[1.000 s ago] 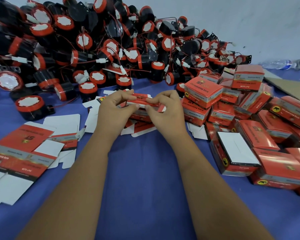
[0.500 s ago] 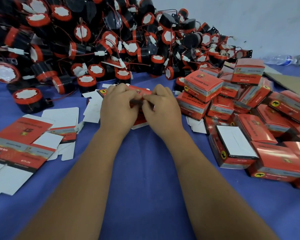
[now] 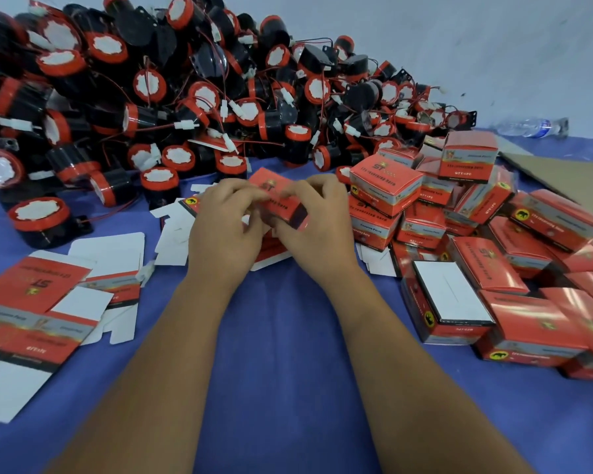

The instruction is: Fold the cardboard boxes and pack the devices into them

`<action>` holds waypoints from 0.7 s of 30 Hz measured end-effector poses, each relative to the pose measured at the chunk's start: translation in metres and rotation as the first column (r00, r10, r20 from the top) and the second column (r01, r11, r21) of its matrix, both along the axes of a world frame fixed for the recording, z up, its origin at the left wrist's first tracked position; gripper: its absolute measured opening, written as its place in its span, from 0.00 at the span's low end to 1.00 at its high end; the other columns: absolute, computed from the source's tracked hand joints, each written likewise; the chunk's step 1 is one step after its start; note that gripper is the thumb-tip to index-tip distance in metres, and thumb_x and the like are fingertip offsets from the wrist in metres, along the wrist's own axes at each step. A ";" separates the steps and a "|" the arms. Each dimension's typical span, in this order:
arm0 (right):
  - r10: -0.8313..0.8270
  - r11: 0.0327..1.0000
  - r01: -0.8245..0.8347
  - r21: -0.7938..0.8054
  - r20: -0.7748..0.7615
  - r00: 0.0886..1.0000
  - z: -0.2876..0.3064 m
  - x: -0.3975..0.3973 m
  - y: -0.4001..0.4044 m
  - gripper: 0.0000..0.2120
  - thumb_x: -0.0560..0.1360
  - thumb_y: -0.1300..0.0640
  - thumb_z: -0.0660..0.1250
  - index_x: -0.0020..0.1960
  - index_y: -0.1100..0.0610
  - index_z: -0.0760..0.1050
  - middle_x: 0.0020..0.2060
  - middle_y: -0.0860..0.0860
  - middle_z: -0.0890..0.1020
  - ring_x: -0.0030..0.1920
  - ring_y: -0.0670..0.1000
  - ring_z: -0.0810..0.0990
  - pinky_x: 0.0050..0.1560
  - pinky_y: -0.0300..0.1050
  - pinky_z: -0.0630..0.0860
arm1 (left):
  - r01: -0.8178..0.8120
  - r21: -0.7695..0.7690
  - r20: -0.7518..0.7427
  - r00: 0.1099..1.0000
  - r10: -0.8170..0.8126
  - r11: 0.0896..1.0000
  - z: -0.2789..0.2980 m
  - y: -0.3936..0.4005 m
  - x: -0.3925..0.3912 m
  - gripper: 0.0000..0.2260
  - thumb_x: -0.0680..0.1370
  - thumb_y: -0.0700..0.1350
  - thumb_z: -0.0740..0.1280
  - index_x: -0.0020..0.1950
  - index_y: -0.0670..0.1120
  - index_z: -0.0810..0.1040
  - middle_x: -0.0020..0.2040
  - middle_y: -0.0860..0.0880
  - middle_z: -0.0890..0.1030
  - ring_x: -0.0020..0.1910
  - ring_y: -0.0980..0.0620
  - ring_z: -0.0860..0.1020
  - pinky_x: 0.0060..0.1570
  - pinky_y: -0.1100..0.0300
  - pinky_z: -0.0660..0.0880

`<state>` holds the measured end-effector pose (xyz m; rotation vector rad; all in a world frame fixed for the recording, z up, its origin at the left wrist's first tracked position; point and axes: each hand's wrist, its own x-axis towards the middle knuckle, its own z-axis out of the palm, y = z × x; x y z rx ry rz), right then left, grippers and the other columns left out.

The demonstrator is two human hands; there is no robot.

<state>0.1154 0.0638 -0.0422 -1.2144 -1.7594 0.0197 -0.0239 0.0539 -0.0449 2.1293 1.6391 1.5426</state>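
A red cardboard box [image 3: 278,196], partly opened into shape, is held just above the blue table between both hands. My left hand [image 3: 225,230] grips its left side with curled fingers. Its right end is gripped by my right hand [image 3: 317,222], where a dark open end shows. Under the hands lies a small stack of flat red-and-white box blanks [image 3: 271,256]. A large heap of black devices with red rims and white caps [image 3: 185,97] fills the back left; the nearest one [image 3: 42,217] lies at the left.
Several folded red boxes [image 3: 493,254] are piled at the right, one showing a white flap [image 3: 451,290]. More flat blanks [image 3: 31,313] lie at the left. A plastic bottle [image 3: 531,126] and a brown cardboard sheet [image 3: 562,179] lie at the back right. Bare blue cloth [image 3: 288,354] lies between my forearms.
The flat blank pinched between both hands has been opened into a box shape and tilted up. Both hands stayed together over the stack of blanks.
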 end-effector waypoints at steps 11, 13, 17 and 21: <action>-0.556 0.827 0.561 0.047 -0.082 0.827 0.072 0.069 0.030 0.14 0.75 0.59 0.66 0.59 0.58 0.79 0.68 0.60 0.67 0.70 0.60 0.63 0.67 0.50 0.65 | -0.376 -0.266 -0.106 0.927 0.361 0.887 -0.004 0.007 -0.003 0.26 0.73 0.46 0.69 0.71 0.46 0.70 0.67 0.41 0.72 0.67 0.38 0.66 0.65 0.43 0.63; -0.617 0.786 0.618 0.020 -0.047 0.785 0.076 0.064 0.028 0.18 0.74 0.61 0.62 0.63 0.56 0.76 0.71 0.60 0.64 0.73 0.60 0.60 0.69 0.50 0.61 | -0.436 -0.345 -0.186 0.900 0.395 0.831 -0.006 0.008 -0.003 0.35 0.73 0.56 0.70 0.76 0.47 0.63 0.74 0.40 0.66 0.73 0.38 0.61 0.70 0.39 0.58; -0.369 0.916 0.352 0.190 0.061 0.927 0.054 0.013 0.014 0.15 0.73 0.62 0.64 0.58 0.60 0.78 0.58 0.60 0.75 0.59 0.59 0.73 0.55 0.47 0.67 | -0.459 -0.475 -0.351 0.881 0.317 0.751 -0.010 0.009 0.001 0.49 0.70 0.72 0.66 0.80 0.53 0.46 0.80 0.38 0.54 0.80 0.39 0.49 0.73 0.33 0.46; -0.076 0.928 0.114 -0.354 0.119 0.990 0.003 -0.024 0.007 0.13 0.79 0.58 0.61 0.60 0.58 0.77 0.58 0.57 0.77 0.59 0.58 0.73 0.58 0.52 0.70 | -0.431 -0.424 -0.328 0.893 0.309 0.796 -0.009 0.004 -0.003 0.39 0.72 0.67 0.62 0.79 0.51 0.57 0.76 0.41 0.66 0.76 0.39 0.61 0.73 0.33 0.50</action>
